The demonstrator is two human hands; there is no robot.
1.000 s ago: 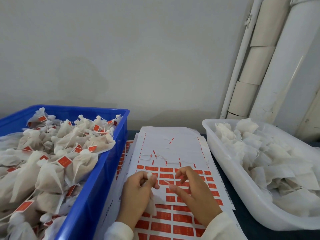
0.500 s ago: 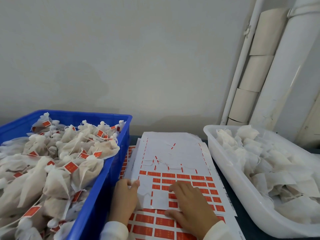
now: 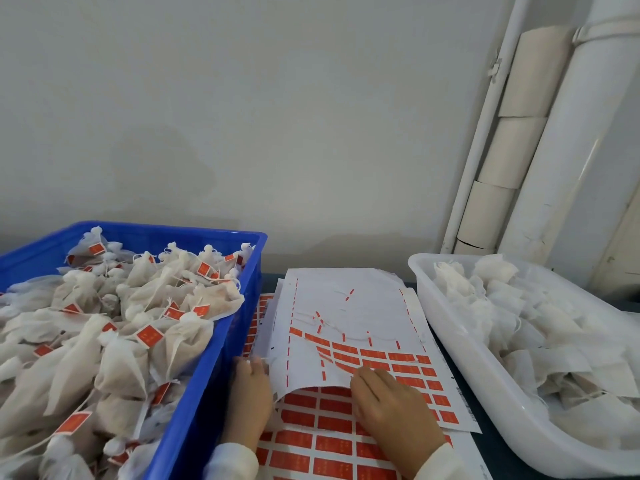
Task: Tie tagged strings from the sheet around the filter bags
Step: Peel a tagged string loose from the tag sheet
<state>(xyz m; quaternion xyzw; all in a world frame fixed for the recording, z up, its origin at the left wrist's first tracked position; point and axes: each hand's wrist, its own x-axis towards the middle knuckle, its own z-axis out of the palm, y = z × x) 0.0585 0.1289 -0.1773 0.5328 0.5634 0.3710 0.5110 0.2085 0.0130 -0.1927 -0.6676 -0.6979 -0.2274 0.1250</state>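
Blue plastic crate (image 3: 221, 372) at left, straight-walled, heaped w/ tied bags (image 3: 114, 334): off-white gauzy pouches, necks bunched, each w/ small red paper tag on thin string. White plastic tub (image 3: 460, 344) at right, rounded corners, glossy rim, holds untied bags (image 3: 533, 327), flat and crumpled, same gauzy fabric. Dark tabletop (image 3: 495, 455) shows betw. tub and paper. Pale wall behind; white pipes (image 3: 571, 140) and cardboard tubes (image 3: 516, 147) stand upright in right corner.

Sheet (image 3: 346, 306) lies betw. crate and tub, top of a paper stack. Far part mostly bare white backing w/ loose strings and a few stray tags; near part carries rows of red rectangular tags (image 3: 388, 358). Its near edge is curled up off the full sheet (image 3: 325, 445) beneath, which is a dense red grid.

Left hand (image 3: 251, 400) sits tight against crate wall at sheet's left edge, fingers curled; something white at fingertips, blurred, cannot tell what or whether gripped. Right hand (image 3: 391, 407) rests palm down, fingers spread flat on the tag rows at the lifted edge, pressing, not clenched on anything. White sleeves (image 3: 232, 462) at both wrists.
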